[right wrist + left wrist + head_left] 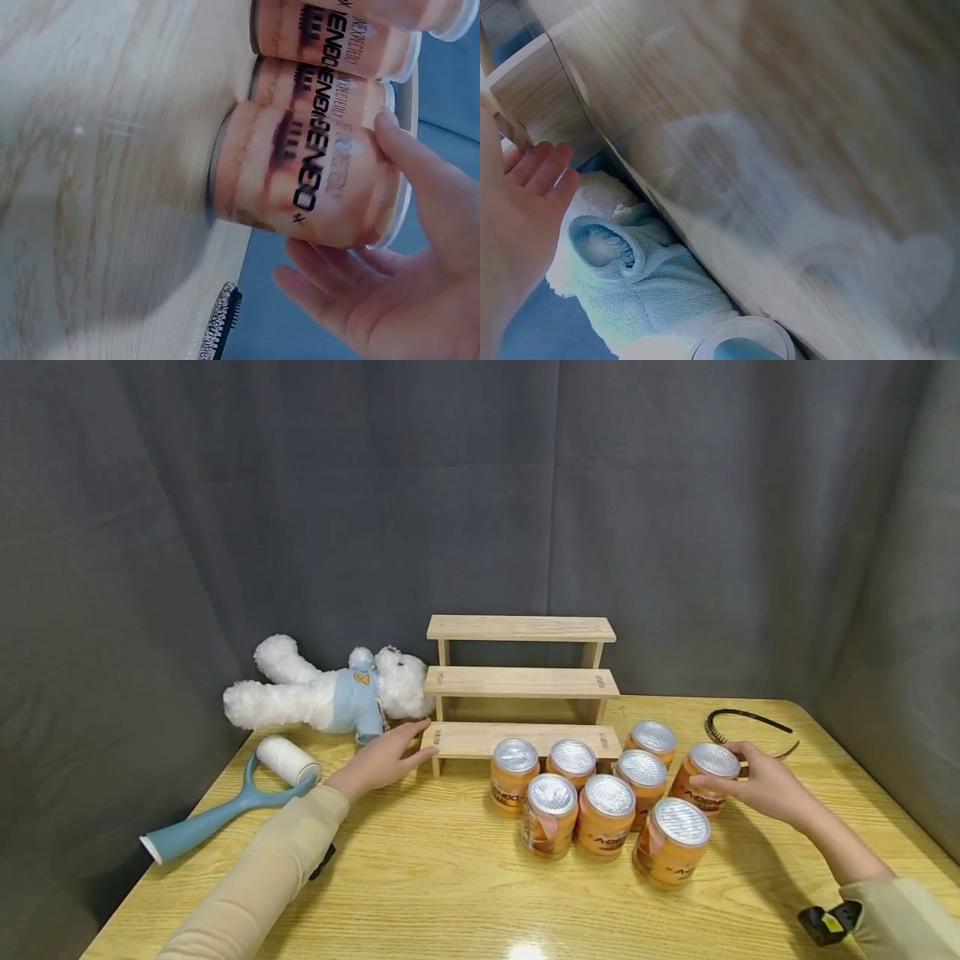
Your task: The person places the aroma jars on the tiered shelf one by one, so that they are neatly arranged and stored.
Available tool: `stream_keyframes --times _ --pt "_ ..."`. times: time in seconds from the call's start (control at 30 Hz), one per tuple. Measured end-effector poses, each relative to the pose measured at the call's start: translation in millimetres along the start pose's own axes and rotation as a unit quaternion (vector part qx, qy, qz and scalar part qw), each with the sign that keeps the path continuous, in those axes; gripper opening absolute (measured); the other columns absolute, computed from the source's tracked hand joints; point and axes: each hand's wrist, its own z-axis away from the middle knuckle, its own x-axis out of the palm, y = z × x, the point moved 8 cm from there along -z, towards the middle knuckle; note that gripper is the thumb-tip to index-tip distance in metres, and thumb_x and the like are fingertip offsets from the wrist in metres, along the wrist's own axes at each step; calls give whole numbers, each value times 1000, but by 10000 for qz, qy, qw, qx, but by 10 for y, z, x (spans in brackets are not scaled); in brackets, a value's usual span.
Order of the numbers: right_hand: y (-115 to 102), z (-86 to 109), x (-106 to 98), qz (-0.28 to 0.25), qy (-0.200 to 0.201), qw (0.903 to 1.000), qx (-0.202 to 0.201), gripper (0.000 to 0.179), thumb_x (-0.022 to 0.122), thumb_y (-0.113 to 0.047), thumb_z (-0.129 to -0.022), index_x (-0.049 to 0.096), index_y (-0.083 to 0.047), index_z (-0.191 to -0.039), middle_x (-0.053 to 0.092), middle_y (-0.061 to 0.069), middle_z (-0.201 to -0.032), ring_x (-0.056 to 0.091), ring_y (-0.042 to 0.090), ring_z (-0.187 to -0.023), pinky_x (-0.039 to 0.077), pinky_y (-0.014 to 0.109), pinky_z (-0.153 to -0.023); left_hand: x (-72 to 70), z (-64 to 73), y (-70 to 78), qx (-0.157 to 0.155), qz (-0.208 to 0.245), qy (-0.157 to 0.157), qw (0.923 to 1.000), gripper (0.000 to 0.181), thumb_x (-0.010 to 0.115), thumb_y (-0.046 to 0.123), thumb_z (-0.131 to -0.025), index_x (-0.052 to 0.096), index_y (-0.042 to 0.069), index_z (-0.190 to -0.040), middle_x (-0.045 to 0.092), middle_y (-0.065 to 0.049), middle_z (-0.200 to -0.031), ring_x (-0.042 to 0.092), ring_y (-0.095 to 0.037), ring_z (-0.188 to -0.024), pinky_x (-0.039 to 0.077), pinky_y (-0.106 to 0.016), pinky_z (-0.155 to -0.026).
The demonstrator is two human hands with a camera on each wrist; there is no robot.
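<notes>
My right hand [768, 785] grips an orange can [696, 789] with a silver lid, thumb on one side and fingers on the other. In the right wrist view this can [307, 172] stands upright on the table, dark lettering on its side. Close to it are several like cans, among them a front one [671, 852] and a left one [513, 781]. At the left end of the three-step wooden shelf [517, 682], my left hand [378, 762] touches the lowest step with fingers extended. The left wrist view shows those fingers loosely straight; the thumb is hidden there.
A white plush toy [352, 693] in a blue top lies left of the shelf. Before it rests a blue-handled lint roller [225, 814]. A dark headband [742, 717] lies behind my right hand. Grey curtains [480, 510] surround the table [420, 893].
</notes>
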Motion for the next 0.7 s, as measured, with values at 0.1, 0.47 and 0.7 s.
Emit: stream_keyframes --times 0.1,0.47,0.7 --pt "-16 -5 -11 152 198 9996 -91 71 72 -42 -81 45 9 -122 61 22 -101 60 26 -85 50 28 -61 4 2 -8 5 -11 5 10000 73 44 54 -95 30 6 -147 36 -15 -148 38 -33 -134 35 -49 -109" --pt "4 9 -3 13 156 9999 -56 73 71 -42 -81 47 10 -126 59 28 -113 58 44 -103 56 38 -69 -4 15 -22 -41 -72 0 10000 72 43 55 -95 30 7 -148 36 -15 -148 38 -32 -134 35 -48 -110" --pt "11 36 -238 214 889 9957 -167 69 76 -40 -77 54 9 -122 64 25 -105 63 29 -88 49 22 -58 2 -7 6 87 -96 -4 9999 73 42 56 -95 30 6 -147 36 -15 -148 38 -32 -134 35 -47 -109"
